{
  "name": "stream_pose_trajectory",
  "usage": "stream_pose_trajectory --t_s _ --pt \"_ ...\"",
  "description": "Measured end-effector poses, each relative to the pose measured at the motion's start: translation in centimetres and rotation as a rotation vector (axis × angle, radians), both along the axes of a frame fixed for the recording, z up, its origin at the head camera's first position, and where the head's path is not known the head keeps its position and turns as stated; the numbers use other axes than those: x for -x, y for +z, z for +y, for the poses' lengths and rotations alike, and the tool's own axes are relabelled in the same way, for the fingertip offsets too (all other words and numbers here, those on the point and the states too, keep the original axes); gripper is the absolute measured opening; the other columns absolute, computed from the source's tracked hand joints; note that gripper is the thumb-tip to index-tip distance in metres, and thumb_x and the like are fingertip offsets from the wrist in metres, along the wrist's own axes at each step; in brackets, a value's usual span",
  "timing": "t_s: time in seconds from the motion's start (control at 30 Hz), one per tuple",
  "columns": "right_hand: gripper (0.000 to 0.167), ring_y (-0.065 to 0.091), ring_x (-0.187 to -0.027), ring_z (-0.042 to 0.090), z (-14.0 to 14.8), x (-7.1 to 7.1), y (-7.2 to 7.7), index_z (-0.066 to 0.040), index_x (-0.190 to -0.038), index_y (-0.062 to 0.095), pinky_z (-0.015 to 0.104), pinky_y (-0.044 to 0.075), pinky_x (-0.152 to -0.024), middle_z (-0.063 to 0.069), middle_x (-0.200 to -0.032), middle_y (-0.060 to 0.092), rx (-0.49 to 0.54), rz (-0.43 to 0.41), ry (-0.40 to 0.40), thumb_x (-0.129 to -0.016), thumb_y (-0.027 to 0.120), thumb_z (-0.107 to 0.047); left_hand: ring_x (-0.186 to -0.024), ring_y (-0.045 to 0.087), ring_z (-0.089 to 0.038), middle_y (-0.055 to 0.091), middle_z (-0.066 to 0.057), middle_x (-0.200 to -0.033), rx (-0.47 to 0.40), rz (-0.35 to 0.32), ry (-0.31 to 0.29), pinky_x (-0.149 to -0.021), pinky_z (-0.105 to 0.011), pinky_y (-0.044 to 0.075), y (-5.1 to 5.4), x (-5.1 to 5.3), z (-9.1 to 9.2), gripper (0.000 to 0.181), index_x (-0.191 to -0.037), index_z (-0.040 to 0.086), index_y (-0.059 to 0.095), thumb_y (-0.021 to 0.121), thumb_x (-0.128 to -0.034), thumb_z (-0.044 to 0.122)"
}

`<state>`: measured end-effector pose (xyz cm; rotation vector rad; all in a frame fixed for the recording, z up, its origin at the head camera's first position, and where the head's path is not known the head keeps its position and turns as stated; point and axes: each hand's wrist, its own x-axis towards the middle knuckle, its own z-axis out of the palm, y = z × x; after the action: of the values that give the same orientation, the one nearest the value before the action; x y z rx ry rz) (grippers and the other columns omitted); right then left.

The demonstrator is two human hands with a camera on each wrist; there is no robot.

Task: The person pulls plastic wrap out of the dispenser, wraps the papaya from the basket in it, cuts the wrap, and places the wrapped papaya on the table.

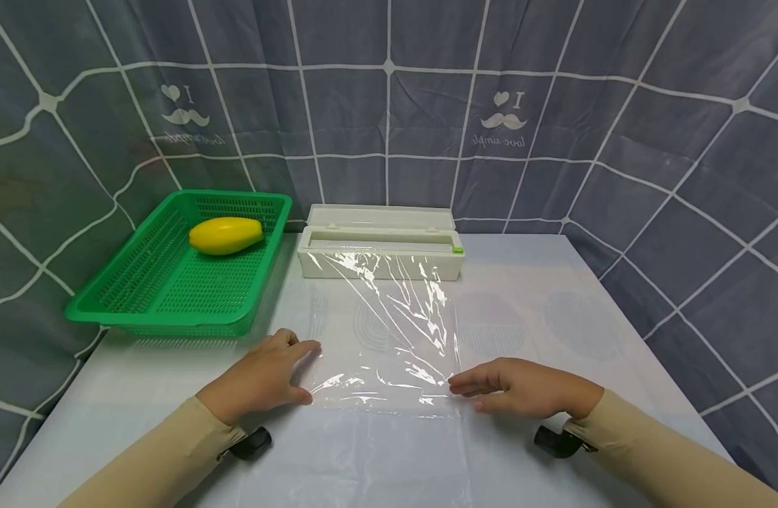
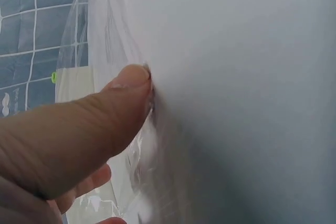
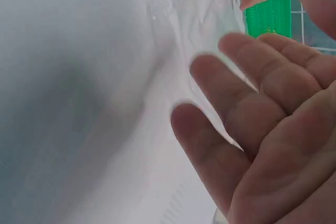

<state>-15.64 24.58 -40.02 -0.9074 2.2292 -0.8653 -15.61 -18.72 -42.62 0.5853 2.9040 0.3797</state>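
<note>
A sheet of clear plastic wrap (image 1: 389, 346) lies over the white table, running forward from a white wrap dispenser box (image 1: 381, 264) with its lid raised. At the sheet's left edge is my left hand (image 1: 262, 374), thumb and forefinger spread apart. In the left wrist view its thumb (image 2: 118, 106) lies against or very near the film's edge; contact is hard to tell. My right hand (image 1: 522, 386) is by the sheet's right edge with its fingers extended. The right wrist view shows these fingers (image 3: 226, 93) nearly straight, with nothing held in the palm.
To the left stands a green plastic basket (image 1: 173, 310) with a yellow oblong fruit or vegetable (image 1: 226, 236) inside. A small green tab (image 1: 458, 250) sits on the box's right end. A grey checked curtain (image 1: 389, 113) hangs behind the table (image 1: 585, 310) and along its sides.
</note>
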Motion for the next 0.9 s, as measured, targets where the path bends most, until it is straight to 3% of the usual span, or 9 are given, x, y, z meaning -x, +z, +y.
stream_pose_trajectory --t_s 0.1,0.17,0.27,0.37,0.53,0.73,0.9 --pt "0.042 0.072 -0.106 0.012 -0.5 0.5 -0.4 -0.002 -0.14 0.064 0.021 0.055 -0.089 0.004 -0.119 0.077 0.038 0.047 -0.075 -0.105 0.066 -0.024 -0.124 0.053 -0.044 0.052 -0.024 -0.14 0.009 -0.021 -0.008 -0.103 -0.064 0.046 0.3 0.1 -0.1 0.087 -0.148 0.018 0.059 0.094 -0.073 0.045" --pt "0.041 0.069 -0.103 0.015 -1.1 0.7 -0.7 -0.004 -0.137 0.067 0.028 0.056 -0.087 0.003 -0.114 0.076 0.005 0.178 -0.137 -0.102 0.07 -0.026 -0.133 0.048 -0.05 0.047 -0.028 -0.15 0.016 -0.046 -0.004 -0.107 -0.07 0.041 0.4 0.3 -0.2 0.088 -0.15 0.019 0.058 0.093 -0.0739 0.046" --pt "0.05 0.064 -0.118 0.028 -2.2 1.0 -1.5 -0.009 -0.14 0.066 0.044 0.056 -0.097 0.009 -0.128 0.069 -0.113 0.377 -0.186 -0.097 0.076 -0.033 -0.14 0.042 -0.056 0.041 -0.03 -0.157 0.029 -0.073 -0.002 -0.11 -0.075 0.037 0.4 0.5 -0.2 0.091 -0.153 0.017 0.056 0.093 -0.0748 0.047" --pt "0.067 0.052 -0.135 0.044 -2.8 1.0 -2.3 -0.015 -0.15 0.059 0.059 0.049 -0.108 0.021 -0.147 0.055 -0.27 0.464 -0.187 -0.092 0.08 -0.042 -0.143 0.039 -0.058 0.038 -0.031 -0.16 0.038 -0.087 -0.007 -0.112 -0.076 0.035 0.2 0.6 -0.3 0.093 -0.154 0.016 0.054 0.092 -0.0754 0.048" --pt "0.084 0.044 -0.141 0.05 -3.1 0.9 -3.2 -0.017 -0.158 0.049 0.063 0.042 -0.114 0.028 -0.162 0.04 -0.424 0.445 -0.166 -0.089 0.079 -0.055 -0.143 0.039 -0.059 0.039 -0.032 -0.16 0.033 -0.097 -0.017 -0.112 -0.076 0.036 0.0 0.8 -0.5 0.095 -0.154 0.015 0.054 0.092 -0.0748 0.05" --pt "0.088 0.039 -0.146 0.051 -3.0 0.6 -2.8 -0.017 -0.161 0.044 0.063 0.039 -0.117 0.03 -0.167 0.032 -0.441 0.388 -0.157 -0.09 0.078 -0.057 -0.146 0.038 -0.057 0.039 -0.031 -0.16 0.013 -0.107 -0.012 -0.113 -0.075 0.036 0.3 0.7 -0.5 0.093 -0.152 0.015 0.055 0.093 -0.0742 0.048" --pt "0.088 0.039 -0.147 0.051 -3.0 0.6 -2.8 -0.016 -0.161 0.044 0.062 0.039 -0.117 0.03 -0.167 0.031 -0.452 0.396 -0.145 -0.091 0.077 -0.057 -0.144 0.039 -0.058 0.04 -0.032 -0.158 0.018 -0.104 -0.011 -0.113 -0.075 0.036 0.6 0.6 -0.4 0.091 -0.149 0.014 0.056 0.094 -0.073 0.045"
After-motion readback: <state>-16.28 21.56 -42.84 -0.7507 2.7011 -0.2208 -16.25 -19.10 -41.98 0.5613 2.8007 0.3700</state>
